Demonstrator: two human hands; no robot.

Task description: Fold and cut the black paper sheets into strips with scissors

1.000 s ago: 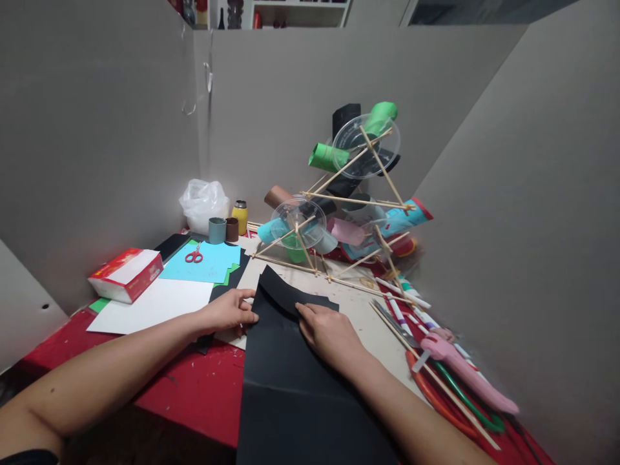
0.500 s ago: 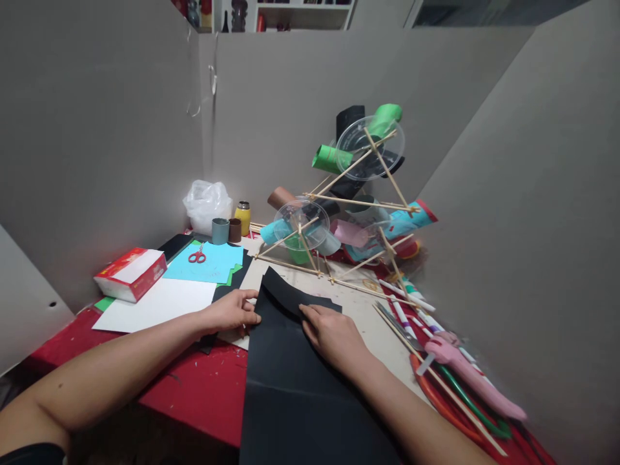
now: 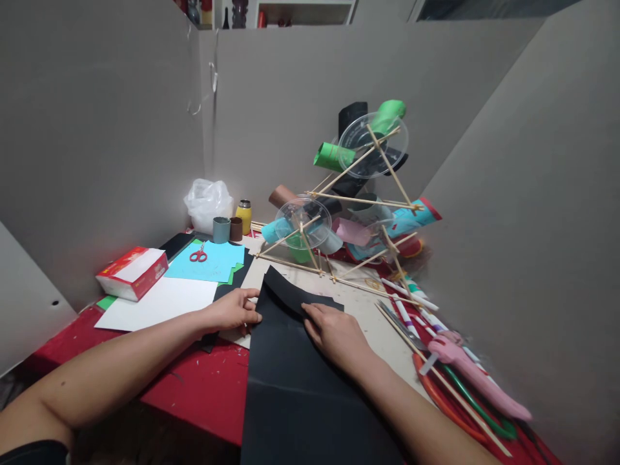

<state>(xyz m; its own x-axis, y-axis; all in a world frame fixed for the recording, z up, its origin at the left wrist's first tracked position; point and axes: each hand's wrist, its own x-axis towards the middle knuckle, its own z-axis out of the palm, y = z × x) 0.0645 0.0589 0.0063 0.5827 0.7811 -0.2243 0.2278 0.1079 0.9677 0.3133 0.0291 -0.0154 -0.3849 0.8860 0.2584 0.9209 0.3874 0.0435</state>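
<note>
A large sheet of black paper [image 3: 300, 394] lies in front of me and hangs over the table's near edge. Its far end curls up and back toward me. My left hand [image 3: 236, 311] pinches the sheet's left edge near the curl. With fingertips on the curled flap, my right hand [image 3: 334, 332] holds the paper from the right side. Just beyond the sheet stands a model of wooden sticks [image 3: 339, 199] with clear plastic discs [image 3: 303, 223] and rolled paper tubes [image 3: 334, 155].
Red scissors [image 3: 198, 256] lie on blue paper [image 3: 179, 265] at the left, near a tissue pack [image 3: 133, 274]. A yellow bottle [image 3: 243, 218] and a plastic bag [image 3: 208, 203] stand behind. On the right lie a pink glue gun [image 3: 477, 374], markers and loose sticks. Grey panels surround the table.
The camera view has shifted very slightly. Both hands keep the same hold on the black paper, and its curl looks almost unchanged.
</note>
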